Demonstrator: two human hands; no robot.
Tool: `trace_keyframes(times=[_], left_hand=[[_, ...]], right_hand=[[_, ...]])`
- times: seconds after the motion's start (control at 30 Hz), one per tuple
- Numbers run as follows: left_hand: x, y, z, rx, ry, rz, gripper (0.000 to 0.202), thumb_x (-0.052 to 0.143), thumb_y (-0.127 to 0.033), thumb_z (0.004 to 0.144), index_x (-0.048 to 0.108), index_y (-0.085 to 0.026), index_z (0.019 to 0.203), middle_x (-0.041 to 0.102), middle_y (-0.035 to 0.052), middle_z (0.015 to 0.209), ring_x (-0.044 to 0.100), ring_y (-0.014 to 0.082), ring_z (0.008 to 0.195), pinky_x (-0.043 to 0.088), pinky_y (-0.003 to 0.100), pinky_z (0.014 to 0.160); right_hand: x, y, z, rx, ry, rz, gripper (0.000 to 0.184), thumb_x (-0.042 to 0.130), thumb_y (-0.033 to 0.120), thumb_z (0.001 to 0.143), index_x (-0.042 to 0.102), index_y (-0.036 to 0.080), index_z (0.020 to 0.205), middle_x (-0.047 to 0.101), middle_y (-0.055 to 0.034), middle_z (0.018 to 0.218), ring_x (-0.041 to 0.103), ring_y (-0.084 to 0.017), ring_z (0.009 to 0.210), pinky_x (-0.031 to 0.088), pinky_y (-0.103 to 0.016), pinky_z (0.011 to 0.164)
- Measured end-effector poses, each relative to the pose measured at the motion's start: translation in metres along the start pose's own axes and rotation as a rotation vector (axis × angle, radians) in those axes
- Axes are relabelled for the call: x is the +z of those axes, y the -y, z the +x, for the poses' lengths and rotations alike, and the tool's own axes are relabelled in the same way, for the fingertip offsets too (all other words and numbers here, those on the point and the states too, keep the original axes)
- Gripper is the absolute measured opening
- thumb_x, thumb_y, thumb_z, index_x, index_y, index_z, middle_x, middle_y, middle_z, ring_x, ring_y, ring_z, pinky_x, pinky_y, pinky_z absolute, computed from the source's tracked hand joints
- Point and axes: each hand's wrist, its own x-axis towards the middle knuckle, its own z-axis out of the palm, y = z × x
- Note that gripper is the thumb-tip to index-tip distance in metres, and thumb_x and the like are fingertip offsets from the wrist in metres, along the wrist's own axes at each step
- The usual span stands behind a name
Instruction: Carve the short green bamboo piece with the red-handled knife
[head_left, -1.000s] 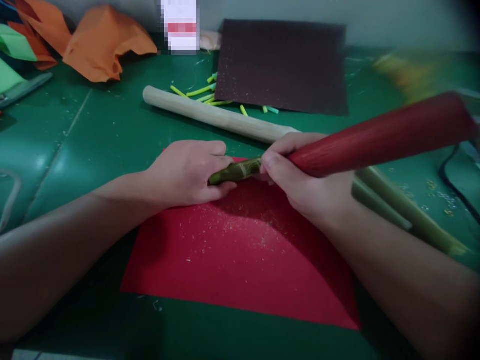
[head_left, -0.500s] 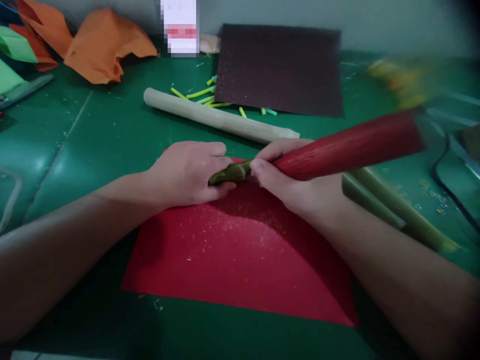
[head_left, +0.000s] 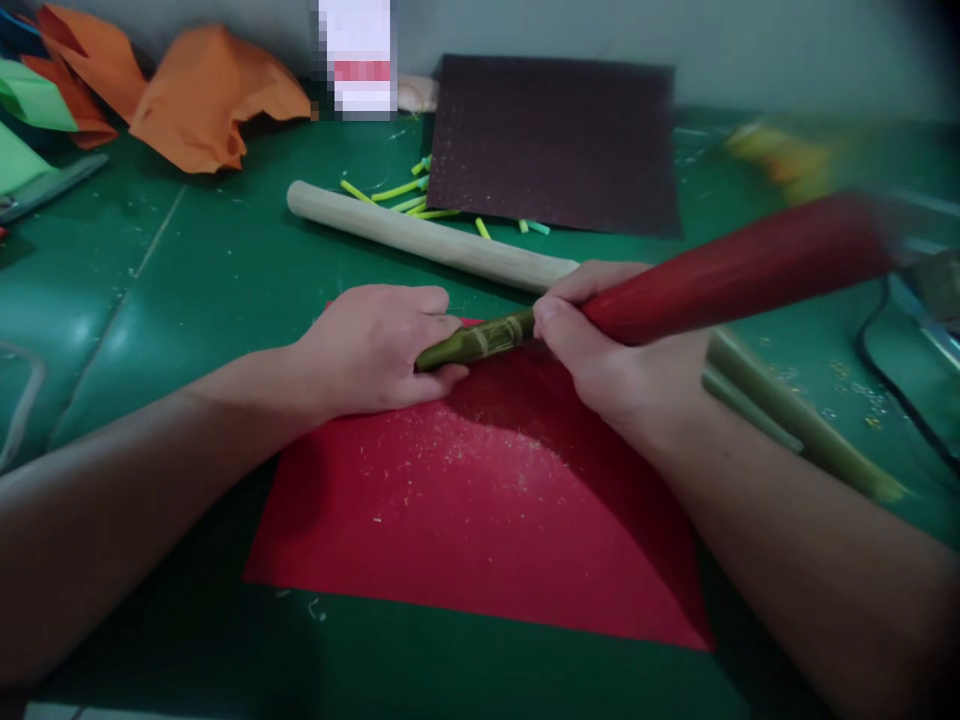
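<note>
My left hand (head_left: 379, 340) is closed around the near end of a green bamboo stick (head_left: 480, 342), with pale scraped bands on its skin. Closed farther along the stick, my right hand (head_left: 600, 345) grips a red roll (head_left: 720, 275) that looks like a curled sheet. The roll slants up to the right and its far end is blurred. My right fingers hide where stick and roll meet. Below both hands lies a flat red sheet (head_left: 472, 530), sprinkled with pale dust and shavings.
Behind my hands lies a pale wooden rod (head_left: 427, 235). Beyond it are a dark brown sheet (head_left: 555, 145) and several yellow-green straw pieces (head_left: 397, 190). Crumpled orange paper (head_left: 195, 100) sits back left. Green stalks (head_left: 810, 425) and a black cable (head_left: 915, 400) lie to the right.
My right hand and the red roll have slid to the right along the bamboo stick, uncovering more of its scraped bands. My left hand has stayed in place.
</note>
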Motion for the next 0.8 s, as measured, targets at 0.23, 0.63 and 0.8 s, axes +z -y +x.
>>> trace_keyframes(times=[0.23,0.63,0.8], left_hand=[[-0.001,0.0,0.0,0.008,-0.008,0.012,0.036,0.051,-0.046,0.097,0.075,-0.021,0.107,0.059,0.005,0.085,0.055,0.0183,0.072,0.026,0.031,0.058],[0.005,0.003,-0.001,0.038,-0.083,-0.023,0.035,0.053,-0.043,0.096,0.076,-0.017,0.1,0.061,0.0053,0.083,0.058,0.0191,0.074,0.03,0.032,0.059],[0.004,0.003,-0.001,0.04,-0.098,-0.032,0.035,0.054,-0.044,0.095,0.076,-0.016,0.097,0.062,0.005,0.082,0.06,0.0188,0.073,0.029,0.032,0.058]], right_hand=[[-0.003,0.003,0.0,0.055,0.021,0.034,0.024,0.067,0.013,0.081,0.062,0.025,0.061,0.059,0.0014,0.059,0.054,-0.014,0.055,0.053,-0.033,0.061],[0.006,0.004,0.005,-0.032,0.274,0.134,0.023,0.066,0.018,0.081,0.06,0.025,0.06,0.06,0.0037,0.056,0.051,-0.011,0.048,0.043,-0.028,0.048],[0.004,0.004,0.005,0.023,0.285,0.119,0.019,0.071,0.022,0.081,0.064,0.025,0.064,0.064,0.0031,0.059,0.054,-0.012,0.048,0.044,-0.028,0.047]])
